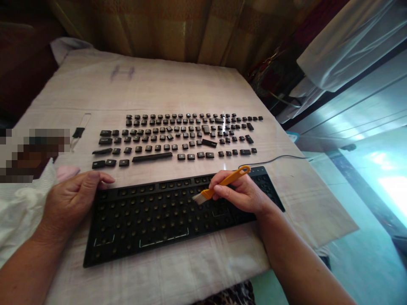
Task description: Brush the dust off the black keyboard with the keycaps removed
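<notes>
A black keyboard [149,220] without its keycaps lies slightly slanted on the cloth-covered table, its rows of small key posts bare. My right hand [238,192] is closed around the orange handle of a brush [224,182]. The pale bristles point down and left, at the upper middle of the keyboard; whether they touch it I cannot tell. At the keyboard's upper left corner, my left hand [74,195] is closed on the edge, thumb on the near side and a finger stretched past it. Loose black keycaps [152,156] lie in rows behind the keyboard.
A wire keycap puller [79,132] with a black grip lies left of the keycaps. The keyboard's cable [280,158] runs off to the right. White crumpled cloth [22,212] is by my left arm. A curtain [159,29] hangs behind the table.
</notes>
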The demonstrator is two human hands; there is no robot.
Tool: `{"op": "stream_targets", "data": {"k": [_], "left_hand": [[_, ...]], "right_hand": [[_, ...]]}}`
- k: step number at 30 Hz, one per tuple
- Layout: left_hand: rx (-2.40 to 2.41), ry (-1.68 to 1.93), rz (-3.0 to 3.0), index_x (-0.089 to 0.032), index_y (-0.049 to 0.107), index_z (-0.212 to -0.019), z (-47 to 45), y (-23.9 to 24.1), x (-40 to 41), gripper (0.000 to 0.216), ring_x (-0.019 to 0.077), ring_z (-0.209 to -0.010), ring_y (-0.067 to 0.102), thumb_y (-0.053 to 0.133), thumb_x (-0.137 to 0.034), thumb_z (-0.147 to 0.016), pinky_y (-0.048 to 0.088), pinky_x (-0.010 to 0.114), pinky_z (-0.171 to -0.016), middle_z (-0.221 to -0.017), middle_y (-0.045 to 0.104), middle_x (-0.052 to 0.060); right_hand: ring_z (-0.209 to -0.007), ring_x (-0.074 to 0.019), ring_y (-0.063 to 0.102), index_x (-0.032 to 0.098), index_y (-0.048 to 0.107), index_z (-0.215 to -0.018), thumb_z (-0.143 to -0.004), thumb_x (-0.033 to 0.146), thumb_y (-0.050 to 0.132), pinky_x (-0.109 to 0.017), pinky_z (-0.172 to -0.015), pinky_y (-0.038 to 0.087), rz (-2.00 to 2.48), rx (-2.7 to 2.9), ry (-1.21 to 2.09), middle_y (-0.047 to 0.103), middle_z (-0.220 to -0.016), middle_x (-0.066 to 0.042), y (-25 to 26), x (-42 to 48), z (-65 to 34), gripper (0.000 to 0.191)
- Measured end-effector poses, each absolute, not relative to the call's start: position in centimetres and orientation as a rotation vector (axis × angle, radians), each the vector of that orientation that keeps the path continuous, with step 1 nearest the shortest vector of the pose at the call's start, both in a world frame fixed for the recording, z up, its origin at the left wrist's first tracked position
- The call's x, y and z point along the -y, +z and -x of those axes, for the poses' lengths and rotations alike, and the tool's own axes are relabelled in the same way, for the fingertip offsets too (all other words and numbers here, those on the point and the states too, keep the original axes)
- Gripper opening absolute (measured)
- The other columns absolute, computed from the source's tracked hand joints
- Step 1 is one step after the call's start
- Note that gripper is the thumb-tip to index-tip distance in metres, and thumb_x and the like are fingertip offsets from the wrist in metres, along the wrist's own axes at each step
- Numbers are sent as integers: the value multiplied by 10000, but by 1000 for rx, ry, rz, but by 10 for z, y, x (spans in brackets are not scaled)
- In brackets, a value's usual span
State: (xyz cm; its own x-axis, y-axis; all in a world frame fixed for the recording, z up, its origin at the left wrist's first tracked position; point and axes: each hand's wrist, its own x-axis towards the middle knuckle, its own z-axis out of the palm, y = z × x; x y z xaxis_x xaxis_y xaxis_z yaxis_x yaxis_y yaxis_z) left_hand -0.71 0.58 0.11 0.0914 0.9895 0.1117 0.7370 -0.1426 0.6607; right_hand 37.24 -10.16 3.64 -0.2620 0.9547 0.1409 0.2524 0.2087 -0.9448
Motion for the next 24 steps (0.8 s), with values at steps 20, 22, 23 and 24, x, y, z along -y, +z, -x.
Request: {"op": "stream_targets", "data": {"k": [20, 22, 23, 24], "left_hand": [[-1708, 759, -1960, -258, 742, -763, 5, 4, -5, 529, 208, -685, 691, 433, -680, -844, 532, 341, -661, -710, 736, 18], [-1709, 768, -1959, -260, 740, -755, 4, 4, -5, 528, 209, -686, 691, 431, -678, -844, 536, 346, -674, -708, 737, 18], [-1707, 771, -1958, -260, 740, -755, 4, 4, -5, 524, 210, -696, 694, 432, -674, -847, 538, 347, -685, -716, 740, 19], [-1707, 775, -1956, -260, 739, -756, 4, 3, -5, 520, 209, -703, 695, 434, -671, -851, 539, 348, -692, -721, 741, 19]], "right_hand": [[-640, -128, 643, 174, 667, -906, -1011, 368, 590, -244, -592, 525, 1184, 1739, 1058, 675, -747, -23, 35, 102, -373, 234], [-635, -126, 650, 177, 664, -905, -1011, 396, 591, -242, -588, 531, 1161, 1678, 1094, 676, -751, -22, 35, 102, -372, 254], [-632, -125, 656, 178, 661, -906, -1008, 407, 595, -240, -587, 536, 1154, 1648, 1104, 677, -754, -21, 36, 102, -372, 260], [-628, -124, 662, 178, 659, -906, -1004, 415, 601, -239, -586, 539, 1152, 1620, 1104, 678, -758, -21, 36, 102, -372, 263]]}}
